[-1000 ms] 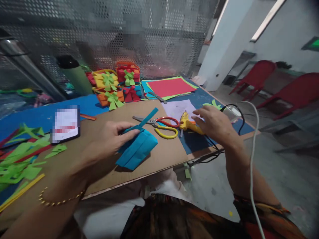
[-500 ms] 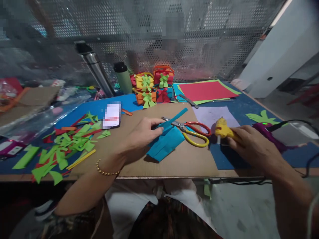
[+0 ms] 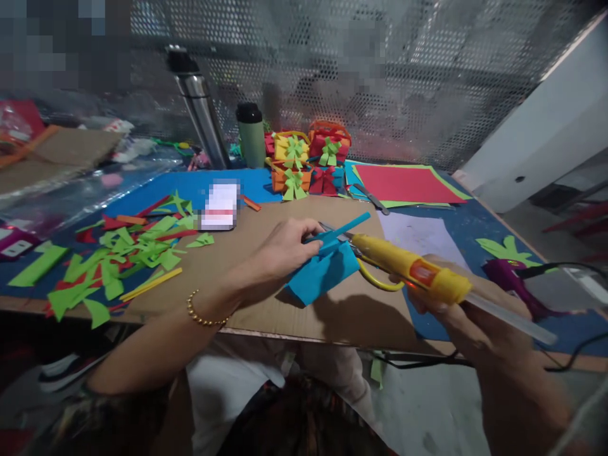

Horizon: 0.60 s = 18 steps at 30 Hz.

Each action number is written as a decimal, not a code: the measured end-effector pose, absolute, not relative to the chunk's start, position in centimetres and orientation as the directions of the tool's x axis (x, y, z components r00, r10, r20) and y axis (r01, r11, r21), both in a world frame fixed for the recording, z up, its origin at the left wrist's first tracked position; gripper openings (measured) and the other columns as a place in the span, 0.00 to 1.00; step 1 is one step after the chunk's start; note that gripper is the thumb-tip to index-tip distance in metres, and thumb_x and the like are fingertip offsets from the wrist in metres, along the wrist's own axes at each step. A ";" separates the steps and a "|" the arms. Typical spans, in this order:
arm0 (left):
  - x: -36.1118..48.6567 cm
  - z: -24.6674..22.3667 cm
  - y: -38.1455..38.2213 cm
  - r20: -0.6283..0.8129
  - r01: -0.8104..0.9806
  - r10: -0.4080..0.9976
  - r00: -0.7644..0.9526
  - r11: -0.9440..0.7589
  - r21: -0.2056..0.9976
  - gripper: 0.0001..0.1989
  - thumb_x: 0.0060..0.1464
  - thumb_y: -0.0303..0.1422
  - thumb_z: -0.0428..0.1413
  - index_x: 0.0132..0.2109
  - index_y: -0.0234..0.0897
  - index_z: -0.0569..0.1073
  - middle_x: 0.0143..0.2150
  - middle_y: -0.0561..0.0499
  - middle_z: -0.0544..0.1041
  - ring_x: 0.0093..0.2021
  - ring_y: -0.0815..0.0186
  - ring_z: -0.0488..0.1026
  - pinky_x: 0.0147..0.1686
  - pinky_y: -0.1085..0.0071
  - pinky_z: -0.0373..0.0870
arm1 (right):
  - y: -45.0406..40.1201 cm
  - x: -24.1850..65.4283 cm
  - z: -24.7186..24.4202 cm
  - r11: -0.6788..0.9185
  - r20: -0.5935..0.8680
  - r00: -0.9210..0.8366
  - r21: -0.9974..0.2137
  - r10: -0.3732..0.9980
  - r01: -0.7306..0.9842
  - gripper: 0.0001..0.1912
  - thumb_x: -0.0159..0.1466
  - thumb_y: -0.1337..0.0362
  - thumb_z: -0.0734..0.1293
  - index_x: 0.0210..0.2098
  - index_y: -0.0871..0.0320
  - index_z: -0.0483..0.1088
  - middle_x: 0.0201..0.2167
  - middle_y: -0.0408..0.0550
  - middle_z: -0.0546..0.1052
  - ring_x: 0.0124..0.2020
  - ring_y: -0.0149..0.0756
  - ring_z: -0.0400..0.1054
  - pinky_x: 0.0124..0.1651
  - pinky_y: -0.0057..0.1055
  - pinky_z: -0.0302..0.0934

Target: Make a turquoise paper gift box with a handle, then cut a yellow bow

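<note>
My left hand is closed on a folded blue paper piece, with a narrow blue strip sticking out past the fingertips. A yellow glue gun is gripped in my right hand. Its nozzle end points left, close to the blue paper, and a clear glue stick juts from its back. Behind the glue gun and the paper lie scissors; one yellow handle loop shows, the rest being mostly covered. A brown cardboard sheet lies beneath.
Green and red paper scraps are heaped at left, near a phone. Small decorated paper bags, a green bottle and a steel flask stand behind. Coloured sheets and a cutter knife lie at back right.
My right hand has lifted the glue gun off the table and brought it left to the blue paper, turning its nozzle toward it. My left hand keeps its hold.
</note>
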<state>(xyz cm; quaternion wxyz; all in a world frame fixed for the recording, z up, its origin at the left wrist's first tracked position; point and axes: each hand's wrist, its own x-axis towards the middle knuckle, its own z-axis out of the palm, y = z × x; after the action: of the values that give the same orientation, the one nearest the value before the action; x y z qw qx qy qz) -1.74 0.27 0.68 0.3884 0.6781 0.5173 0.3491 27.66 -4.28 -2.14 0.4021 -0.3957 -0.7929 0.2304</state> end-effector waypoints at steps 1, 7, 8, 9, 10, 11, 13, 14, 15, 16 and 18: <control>-1.7 0.7 0.3 0.081 0.455 0.972 0.219 -0.175 0.873 0.10 0.55 0.29 0.56 0.40 0.35 0.81 0.35 0.51 0.81 0.34 0.66 0.73 0.30 0.71 0.65 | -4.1 27.1 -1.8 0.614 0.496 -0.364 -0.667 0.788 0.422 0.16 0.70 0.60 0.67 0.56 0.38 0.75 0.48 0.49 0.82 0.43 0.54 0.79 0.36 0.44 0.70; -1.8 0.7 1.0 0.151 0.607 0.966 0.209 -0.249 0.755 0.13 0.54 0.26 0.57 0.43 0.35 0.85 0.40 0.49 0.85 0.38 0.63 0.77 0.38 0.69 0.69 | -3.1 25.0 -0.4 0.735 0.578 -0.454 -0.546 0.678 0.402 0.11 0.71 0.59 0.67 0.51 0.45 0.76 0.46 0.46 0.83 0.46 0.47 0.80 0.42 0.35 0.72; -1.7 0.8 1.0 0.159 0.619 0.965 0.210 -0.257 0.742 0.13 0.55 0.27 0.57 0.44 0.35 0.85 0.41 0.49 0.86 0.39 0.62 0.78 0.39 0.69 0.69 | -3.0 24.9 -0.4 0.735 0.581 -0.450 -0.540 0.678 0.410 0.10 0.71 0.58 0.68 0.51 0.45 0.76 0.45 0.45 0.83 0.45 0.46 0.80 0.42 0.34 0.73; -1.7 0.8 1.0 0.161 0.628 0.963 0.214 -0.262 0.733 0.13 0.56 0.27 0.57 0.45 0.36 0.85 0.41 0.48 0.86 0.40 0.62 0.78 0.39 0.69 0.69 | -3.0 24.8 -0.3 0.730 0.575 -0.449 -0.539 0.684 0.420 0.10 0.70 0.57 0.68 0.50 0.46 0.76 0.44 0.45 0.83 0.44 0.46 0.80 0.42 0.34 0.73; -1.7 0.9 1.0 0.161 0.635 0.962 0.218 -0.266 0.725 0.14 0.57 0.28 0.57 0.45 0.36 0.85 0.42 0.48 0.86 0.40 0.62 0.79 0.39 0.68 0.70 | -3.0 24.8 -0.3 0.722 0.564 -0.450 -0.541 0.692 0.432 0.10 0.70 0.57 0.68 0.49 0.46 0.77 0.44 0.45 0.83 0.43 0.46 0.80 0.42 0.34 0.73; -1.6 0.9 0.9 0.159 0.641 0.962 0.223 -0.267 0.719 0.14 0.57 0.28 0.57 0.46 0.37 0.86 0.42 0.48 0.86 0.39 0.62 0.79 0.39 0.68 0.70 | -3.0 24.7 -0.2 0.716 0.555 -0.453 -0.543 0.698 0.438 0.09 0.70 0.57 0.69 0.48 0.47 0.77 0.43 0.45 0.83 0.42 0.46 0.80 0.41 0.34 0.73; -1.5 0.9 0.8 0.154 0.645 0.962 0.225 -0.266 0.716 0.14 0.58 0.28 0.57 0.47 0.37 0.86 0.43 0.49 0.87 0.39 0.62 0.79 0.39 0.68 0.70 | -3.2 24.6 0.0 0.718 0.540 -0.473 -0.546 0.696 0.432 0.08 0.70 0.58 0.68 0.47 0.47 0.77 0.42 0.45 0.83 0.42 0.46 0.81 0.41 0.35 0.74; -1.5 1.0 0.8 0.152 0.644 0.962 0.227 -0.265 0.717 0.14 0.58 0.28 0.57 0.47 0.37 0.86 0.43 0.49 0.87 0.40 0.61 0.80 0.39 0.68 0.70 | -3.3 24.6 0.1 0.718 0.537 -0.477 -0.547 0.695 0.430 0.08 0.71 0.58 0.67 0.47 0.47 0.77 0.42 0.45 0.83 0.42 0.46 0.81 0.40 0.35 0.74; -1.5 1.0 0.8 0.149 0.643 0.962 0.231 -0.266 0.718 0.14 0.58 0.28 0.57 0.47 0.37 0.86 0.43 0.49 0.87 0.40 0.61 0.80 0.39 0.68 0.70 | -3.3 24.6 0.1 0.720 0.538 -0.479 -0.546 0.694 0.429 0.08 0.71 0.58 0.67 0.48 0.46 0.77 0.42 0.45 0.83 0.42 0.46 0.81 0.40 0.34 0.74; -1.5 1.0 0.7 0.149 0.643 0.961 0.235 -0.268 0.718 0.15 0.58 0.28 0.57 0.48 0.37 0.86 0.43 0.49 0.87 0.40 0.61 0.80 0.39 0.68 0.71 | -3.4 24.7 0.0 0.719 0.538 -0.478 -0.545 0.694 0.431 0.09 0.71 0.59 0.67 0.49 0.46 0.76 0.42 0.45 0.84 0.41 0.46 0.81 0.39 0.34 0.74; -1.5 1.1 0.7 0.152 0.646 0.957 0.246 -0.278 0.711 0.15 0.58 0.28 0.57 0.48 0.37 0.86 0.42 0.49 0.87 0.40 0.61 0.80 0.39 0.69 0.71 | -3.5 24.9 -0.3 0.722 0.542 -0.477 -0.538 0.692 0.435 0.11 0.71 0.58 0.67 0.52 0.44 0.75 0.42 0.44 0.84 0.39 0.44 0.81 0.36 0.33 0.74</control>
<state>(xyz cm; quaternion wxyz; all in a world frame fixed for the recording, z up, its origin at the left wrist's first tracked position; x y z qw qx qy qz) -1.46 0.66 1.09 0.2648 0.7434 0.5391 0.2942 24.95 -3.50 -0.26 0.3869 -0.3340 -0.8433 0.1659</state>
